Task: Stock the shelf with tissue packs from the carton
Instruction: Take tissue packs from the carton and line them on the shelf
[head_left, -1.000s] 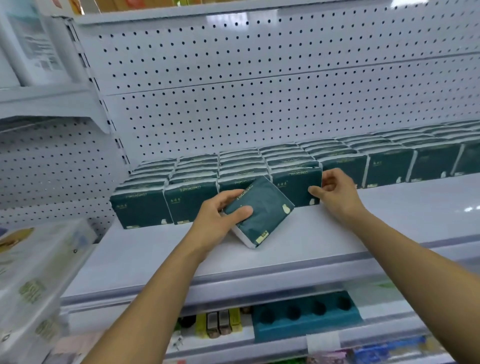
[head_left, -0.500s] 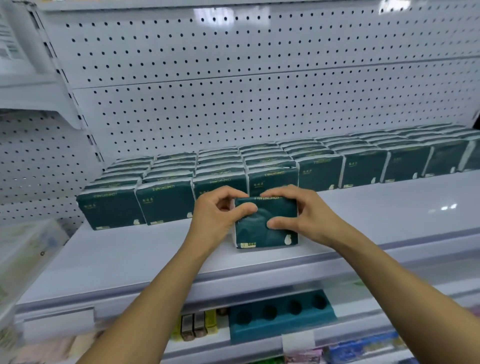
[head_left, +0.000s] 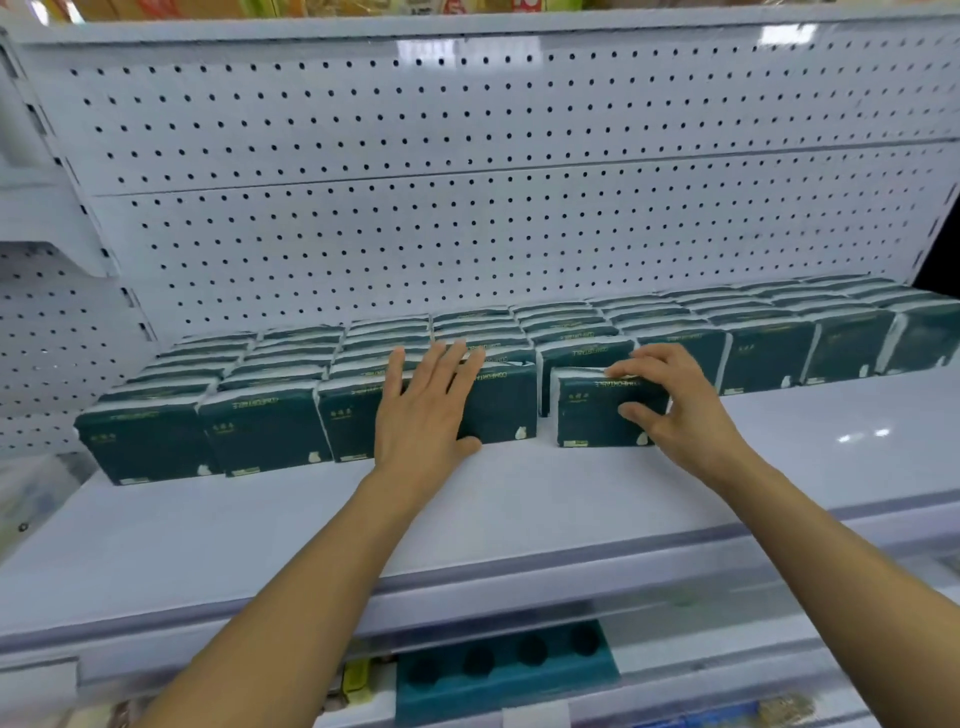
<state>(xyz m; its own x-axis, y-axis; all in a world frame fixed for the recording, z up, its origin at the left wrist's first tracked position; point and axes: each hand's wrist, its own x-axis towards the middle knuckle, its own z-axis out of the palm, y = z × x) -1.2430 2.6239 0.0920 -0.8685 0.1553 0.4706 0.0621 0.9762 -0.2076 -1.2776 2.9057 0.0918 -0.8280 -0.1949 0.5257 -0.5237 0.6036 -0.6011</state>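
Observation:
Dark green tissue packs stand in rows along the back of the white shelf. One more green tissue pack stands upright in front of the row, right of centre. My right hand grips it, fingers over its top edge and thumb on its front face. My left hand lies flat with spread fingers against the front faces of the row's packs, just left of that pack. The carton is out of view.
A white pegboard wall backs the shelf, and another shelf edge runs above. Below, a teal holder with round holes and small yellow items sit on a lower shelf. Blurred clear packaging is at far left.
The pack went from tilted in my left hand to upright on the shelf. My left hand let go and now presses flat on the row. My right hand took over the pack.

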